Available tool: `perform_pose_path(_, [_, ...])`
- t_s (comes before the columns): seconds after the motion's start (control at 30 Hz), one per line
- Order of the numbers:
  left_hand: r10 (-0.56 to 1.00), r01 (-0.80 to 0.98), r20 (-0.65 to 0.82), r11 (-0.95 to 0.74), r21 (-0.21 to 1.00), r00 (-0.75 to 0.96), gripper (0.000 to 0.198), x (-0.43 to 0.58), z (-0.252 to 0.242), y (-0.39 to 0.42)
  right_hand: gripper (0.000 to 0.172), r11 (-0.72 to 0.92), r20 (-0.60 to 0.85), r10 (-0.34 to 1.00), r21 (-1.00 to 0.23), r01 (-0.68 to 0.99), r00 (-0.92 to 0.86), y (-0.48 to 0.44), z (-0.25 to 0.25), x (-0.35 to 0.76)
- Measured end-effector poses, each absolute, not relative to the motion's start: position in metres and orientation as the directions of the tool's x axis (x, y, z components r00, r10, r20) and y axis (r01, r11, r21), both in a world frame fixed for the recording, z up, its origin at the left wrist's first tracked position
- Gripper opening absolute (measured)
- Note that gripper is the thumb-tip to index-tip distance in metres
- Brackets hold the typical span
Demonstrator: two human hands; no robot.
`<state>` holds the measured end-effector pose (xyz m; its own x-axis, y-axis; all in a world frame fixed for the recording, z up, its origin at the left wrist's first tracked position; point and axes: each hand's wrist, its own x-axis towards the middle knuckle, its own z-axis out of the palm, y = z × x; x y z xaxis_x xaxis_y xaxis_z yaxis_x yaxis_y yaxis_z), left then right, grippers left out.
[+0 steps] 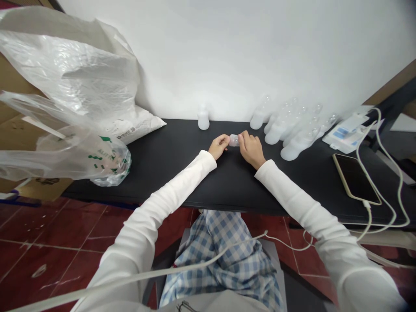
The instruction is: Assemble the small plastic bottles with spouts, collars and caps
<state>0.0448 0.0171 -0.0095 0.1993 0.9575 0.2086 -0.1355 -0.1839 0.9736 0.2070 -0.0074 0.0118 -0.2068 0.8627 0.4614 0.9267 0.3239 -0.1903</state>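
A small translucent plastic piece (233,140), perhaps a bottle part, sits between my two hands just above the black tabletop (182,182). My left hand (219,146) pinches its left end with the fingertips. My right hand (251,149) grips its right end, and the fingers hide part of it. A frosted plastic bottle (203,118) stands upright on the table's far edge, a short way beyond my left hand. Several similar translucent bottles (290,138) lie in a cluster beyond and to the right of my right hand.
A large translucent plastic bag (69,73) and a bag with green print (104,160) fill the left side, with a white sack (136,125) behind them. A smartphone (355,178), white cable (378,190) and white packet (346,134) lie at right.
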Motion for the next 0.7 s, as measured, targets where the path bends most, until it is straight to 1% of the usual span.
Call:
perform_pose_path(0.07, [0.952,-0.110,0.234,-0.216,0.970,0.197,0.040,0.045,-0.012,0.018,0.048,0.282,0.409,0.894,-0.193,0.940,-0.184,-0.006,0.010,0.208])
perform_pose_path(0.13, [0.952,-0.089,0.246,-0.234,0.968,0.180,0.043,0.045,-0.014,0.019,0.047,0.303,0.394,0.898,-0.228,0.925,-0.197,-0.003,0.008,0.210])
perform_pose_path(0.27, [0.958,-0.038,0.261,-0.258,0.965,0.117,0.042,0.043,-0.014,0.018,0.048,0.460,0.439,0.847,-0.325,0.826,-0.299,0.002,0.003,0.212])
perform_pose_path(0.37, [0.958,-0.030,0.276,-0.275,0.961,0.078,0.039,0.043,-0.008,0.013,0.049,0.532,0.506,0.801,-0.361,0.766,-0.318,0.004,-0.001,0.212])
perform_pose_path(0.5, [0.966,-0.056,0.259,-0.257,0.965,0.023,0.039,0.046,0.001,0.006,0.050,0.564,0.557,0.762,-0.323,0.760,-0.329,0.005,-0.003,0.213])
perform_pose_path(0.7, [0.978,-0.049,0.205,-0.204,0.978,0.027,0.036,0.047,0.002,0.008,0.049,0.624,0.544,0.712,-0.202,0.754,-0.444,0.005,0.003,0.217])
